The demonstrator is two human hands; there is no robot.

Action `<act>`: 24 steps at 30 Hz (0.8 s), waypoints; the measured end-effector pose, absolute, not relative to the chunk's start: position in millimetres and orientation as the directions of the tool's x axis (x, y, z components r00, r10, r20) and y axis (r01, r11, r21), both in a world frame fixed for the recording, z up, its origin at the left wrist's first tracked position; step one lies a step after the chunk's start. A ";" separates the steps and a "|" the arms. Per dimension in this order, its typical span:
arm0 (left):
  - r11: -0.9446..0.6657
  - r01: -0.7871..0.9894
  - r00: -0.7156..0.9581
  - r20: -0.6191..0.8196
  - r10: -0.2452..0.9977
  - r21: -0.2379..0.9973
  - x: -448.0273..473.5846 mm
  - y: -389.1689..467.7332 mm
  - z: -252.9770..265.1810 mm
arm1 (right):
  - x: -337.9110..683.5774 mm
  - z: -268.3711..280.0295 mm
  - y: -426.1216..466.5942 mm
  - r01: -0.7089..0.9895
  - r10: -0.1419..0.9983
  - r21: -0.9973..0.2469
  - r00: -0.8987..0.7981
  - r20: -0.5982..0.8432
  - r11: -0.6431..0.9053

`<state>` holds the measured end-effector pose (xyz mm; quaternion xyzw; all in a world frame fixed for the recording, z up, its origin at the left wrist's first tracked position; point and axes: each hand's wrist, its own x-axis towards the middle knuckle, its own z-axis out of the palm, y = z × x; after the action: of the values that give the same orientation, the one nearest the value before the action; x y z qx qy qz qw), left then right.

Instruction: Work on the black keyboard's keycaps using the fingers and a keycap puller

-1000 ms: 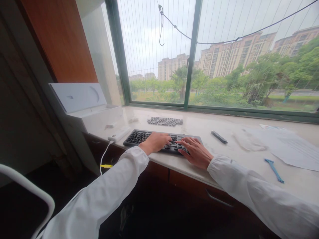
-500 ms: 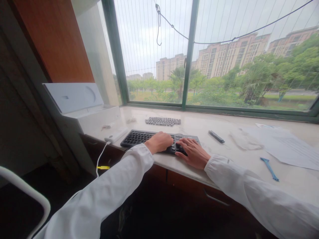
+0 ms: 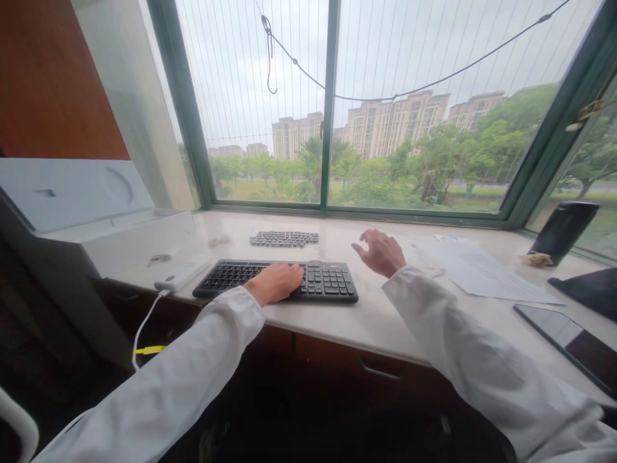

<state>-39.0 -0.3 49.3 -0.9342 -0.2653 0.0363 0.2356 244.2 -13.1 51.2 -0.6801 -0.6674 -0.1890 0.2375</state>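
A black keyboard [image 3: 332, 283] lies along the front of the worktop. My left hand [image 3: 277, 283] rests on its middle, fingers curled and closed; whatever they hold, if anything, is hidden. Over the worktop to the right of the keyboard is my right hand [image 3: 380, 252], raised, with thumb and fingers apart and nothing visible in them. Behind the keyboard sit several small dark keycaps [image 3: 284, 238] laid out in rows. The left part of the keyboard shows a dark grid, while keys are in place on the right part.
At the left stand an open white box [image 3: 139, 235] and a white device [image 3: 180, 276] with a cable. Papers [image 3: 486, 273] lie right of my right hand. A phone [image 3: 573, 344] is at the right edge, with a dark cylinder [image 3: 566, 231] behind. The window [image 3: 328, 141] bounds the back.
My right hand has left the keyboard and moved right and back. My left hand stays on the keyboard. The view has swung right; my right arm now covers where the blue tool lay.
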 end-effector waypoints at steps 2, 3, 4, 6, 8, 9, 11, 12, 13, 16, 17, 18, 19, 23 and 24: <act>-0.747 0.474 0.856 0.046 0.514 -0.466 -38.9 -1.6 48.1 | 275.4 45.6 -1.9 0.978 0.860 -0.067 0.207 0.466 -0.199; -0.746 0.470 0.856 0.039 0.515 -0.472 -38.7 -2.3 47.6 | 287.9 39.6 3.0 0.962 0.879 -0.057 0.267 0.396 -0.267; -0.745 0.467 0.856 0.032 0.516 -0.477 -38.6 -2.8 47.1 | 297.9 32.5 7.4 0.950 0.899 -0.050 0.309 0.311 -0.309; -0.739 0.475 0.850 0.031 0.526 -0.477 -38.9 -3.8 46.2 | 310.5 18.4 14.4 0.943 0.932 -0.052 0.334 0.143 -0.330; -0.732 0.506 0.838 0.058 0.543 -0.457 -40.9 -4.9 46.0 | 315.6 9.8 18.7 0.935 0.934 -0.038 0.353 0.045 -0.352; -0.727 0.526 0.832 0.089 0.548 -0.441 -43.0 -5.7 46.3 | 316.2 8.7 19.8 0.927 0.927 -0.031 0.375 0.030 -0.374; -0.708 0.581 0.807 0.174 0.564 -0.401 -49.6 -8.0 47.3 | 314.3 13.4 19.8 0.910 0.907 -0.032 0.414 0.078 -0.413; -0.691 0.619 0.783 0.227 0.579 -0.373 -53.9 -9.5 47.7 | 311.5 18.9 18.7 0.907 0.898 -0.047 0.422 0.121 -0.419; -0.672 0.661 0.751 0.279 0.599 -0.336 -58.8 -11.4 47.8 | 306.9 26.0 16.8 0.912 0.897 -0.071 0.409 0.167 -0.403; -0.596 0.789 0.596 0.420 0.684 -0.150 -73.1 -18.1 43.2 | 279.7 51.2 6.8 0.973 0.932 -0.194 0.180 0.314 -0.123; -0.566 0.822 0.529 0.460 0.713 -0.067 -76.5 -20.3 39.8 | 266.1 59.2 2.4 0.971 0.940 -0.236 0.058 0.336 0.024; -0.535 0.845 0.456 0.495 0.740 0.020 -79.0 -22.3 35.5 | 250.8 66.3 -2.0 0.952 0.936 -0.273 -0.038 0.350 0.141; -0.506 0.856 0.383 0.525 0.760 0.108 -80.3 -24.0 30.5 | 234.6 72.4 -6.2 0.920 0.926 -0.310 -0.120 0.358 0.239; -0.470 0.813 0.213 0.576 0.789 0.343 -78.0 -28.1 9.8 | 174.4 87.6 -13.5 0.737 0.925 -0.560 -0.316 0.210 0.378; -0.489 0.789 0.211 0.583 0.785 0.373 -76.7 -28.7 5.7 | 163.4 89.9 -12.3 0.701 0.920 -0.608 -0.361 0.149 0.373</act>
<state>-76.7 -28.7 5.7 -0.7781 -0.5055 -0.3729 0.0025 163.4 -12.3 89.9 -0.5113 -0.7929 0.2279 0.2406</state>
